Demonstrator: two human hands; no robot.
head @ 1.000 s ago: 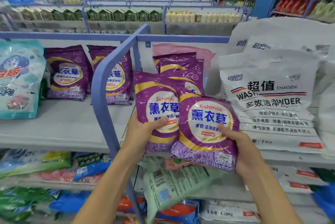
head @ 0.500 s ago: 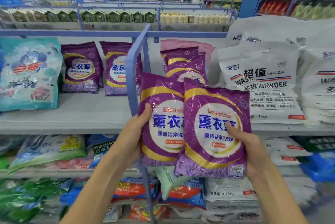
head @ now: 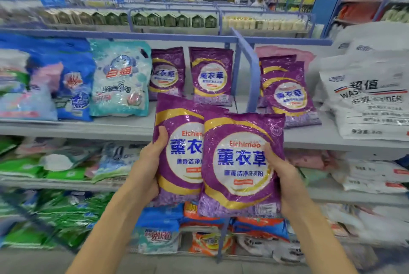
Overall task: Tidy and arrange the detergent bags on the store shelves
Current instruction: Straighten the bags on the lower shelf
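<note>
I hold two purple lavender detergent bags upright in front of the shelves. My left hand (head: 150,167) grips the left purple bag (head: 177,140) by its left edge, thumb on its face. My right hand (head: 281,176) grips the right purple bag (head: 241,163), which overlaps the left one in front. Two more purple bags (head: 212,76) stand on the grey shelf (head: 110,127) left of the blue divider (head: 250,70). A stack of purple bags (head: 287,96) leans on the shelf right of the divider.
A teal detergent bag (head: 120,78) and blue bags (head: 70,87) stand on the shelf at the left. Large white bags (head: 367,96) fill the right side. Lower shelves hold green (head: 66,214), blue and orange bags (head: 208,240). Other aisles lie beyond.
Both hands have carried the two purple bags leftward, from right of the blue divider to in front of the section left of it. The view has swung left and is blurred.
</note>
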